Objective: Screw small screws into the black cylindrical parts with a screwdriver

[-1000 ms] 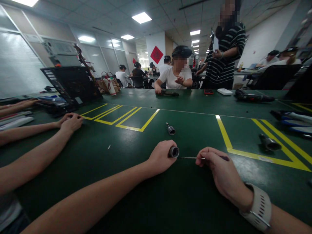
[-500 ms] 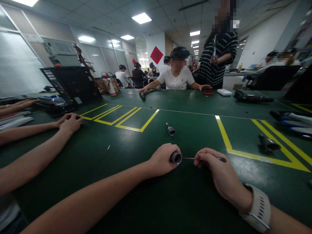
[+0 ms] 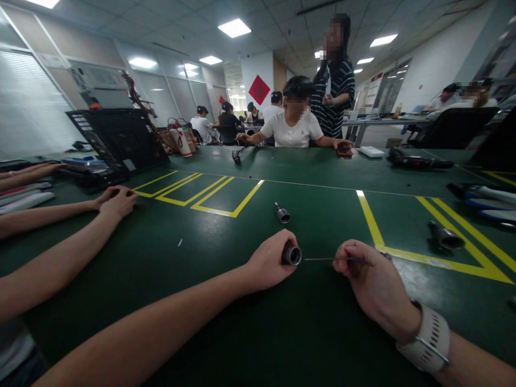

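My left hand [image 3: 271, 261] is wrapped round a dark metal socket [image 3: 293, 255], whose round open end faces the camera. To its right, my right hand [image 3: 365, 271], with a pale watch on the wrist, pinches a thin metal tool [image 3: 318, 259]. The tool's narrow shaft points left at the socket, and a small gap separates the two. Beyond my left hand, a smaller socket with a thin shank [image 3: 283, 214] lies on the green table [image 3: 193, 322]. Another metal socket [image 3: 446, 236] lies at the right, by the yellow tape.
Another person's hands [image 3: 116, 203] rest at the left. A black device [image 3: 121, 140] stands behind them. Across the table sits a person in white [image 3: 292, 129], near a dark tool [image 3: 236, 156], a red phone [image 3: 344, 151] and a white box [image 3: 371, 152]. A black power tool [image 3: 419, 160] lies far right.
My right hand has moved right with the thin tool, showing more of its shaft. My left hand has shifted slightly. The standing person has moved left, and the seated person's hand has lifted off the dark tool.
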A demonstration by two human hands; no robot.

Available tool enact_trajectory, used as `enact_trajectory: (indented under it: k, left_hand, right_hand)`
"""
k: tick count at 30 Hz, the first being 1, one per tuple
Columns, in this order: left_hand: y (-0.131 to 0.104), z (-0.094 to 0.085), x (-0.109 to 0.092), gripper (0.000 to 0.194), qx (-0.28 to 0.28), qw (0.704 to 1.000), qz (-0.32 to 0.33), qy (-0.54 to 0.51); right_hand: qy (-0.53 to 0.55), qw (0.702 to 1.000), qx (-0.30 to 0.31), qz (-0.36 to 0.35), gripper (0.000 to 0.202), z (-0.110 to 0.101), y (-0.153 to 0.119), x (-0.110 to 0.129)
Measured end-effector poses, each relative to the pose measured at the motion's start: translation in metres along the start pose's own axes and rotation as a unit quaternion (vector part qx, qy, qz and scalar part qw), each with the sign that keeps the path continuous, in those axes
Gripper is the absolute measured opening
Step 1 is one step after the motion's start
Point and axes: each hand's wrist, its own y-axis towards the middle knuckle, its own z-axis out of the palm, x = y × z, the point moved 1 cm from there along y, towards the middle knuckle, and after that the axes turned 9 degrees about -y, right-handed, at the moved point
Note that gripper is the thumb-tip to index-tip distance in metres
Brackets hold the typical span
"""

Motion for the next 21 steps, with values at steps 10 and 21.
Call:
enact_trajectory:
  k: [10,21]
  left_hand:
    - [0.002,0.001,0.0,0.019,-0.027,0.999,0.028,0.016]
    - [0.001,0.002,0.006,0.007,-0.047,0.997,-0.003,0.062]
  right_hand:
    - [0.033,0.999,0.022,-0.013,0.013,0.0,-0.002,0.0]
    - [-0.206,0.963,0.112,-0.134,0.018,0.006,-0.018,0.0]
